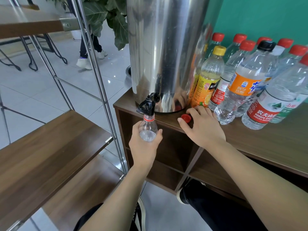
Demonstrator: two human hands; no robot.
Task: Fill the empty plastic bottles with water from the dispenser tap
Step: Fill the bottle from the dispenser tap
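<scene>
A tall steel water dispenser (165, 52) stands on the left end of a wooden cabinet top (260, 139). Its black tap (147, 104) juts over the cabinet's edge. My left hand (144, 144) grips a clear uncapped plastic bottle (148, 129) upright, its mouth right under the tap. A red cap (186, 118) lies on the cabinet top beside the dispenser's base. My right hand (202, 125) rests over the cap, thumb and fingers on either side of it, touching it. Several capped bottles (246, 80) stand to the right of the dispenser.
A metal-framed rack with wooden shelves (50, 150) stands close on the left. Another person's legs (88, 50) and a potted plant (106, 17) are on the tiled floor behind. Open cabinet compartments (168, 157) lie below the top. A teal wall backs the bottles.
</scene>
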